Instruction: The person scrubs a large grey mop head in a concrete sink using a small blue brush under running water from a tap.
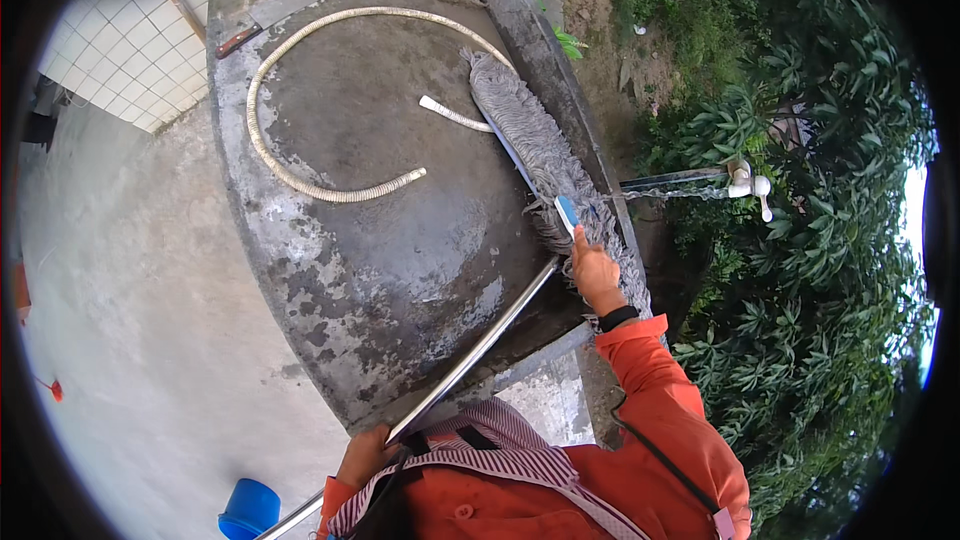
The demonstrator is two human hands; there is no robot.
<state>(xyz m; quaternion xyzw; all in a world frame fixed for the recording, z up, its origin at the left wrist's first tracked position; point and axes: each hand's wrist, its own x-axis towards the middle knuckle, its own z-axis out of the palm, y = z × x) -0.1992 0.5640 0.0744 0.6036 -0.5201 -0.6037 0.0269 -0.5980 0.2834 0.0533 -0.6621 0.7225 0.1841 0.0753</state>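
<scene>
Low in the view, my left hand (365, 457) grips the shiny metal pole (480, 349) of a mop. The pole slants up to a long grey string mop head (532, 120), which lies along the low concrete wall. My right hand (596, 275) holds a blue and white scrubbing brush (567, 215) against the mop strands. Water (675, 193) streams from a white tap (742, 181) toward the mop head beside the brush. The brush's underside is hidden.
A ribbed hose (259, 127) curls over the wet concrete slab (375, 240). A wooden-handled knife (238, 40) rests at the slab's left edge. On the floor stands a blue bucket (250, 508). Leafy plants (810, 240) grow beyond the concrete wall (536, 37).
</scene>
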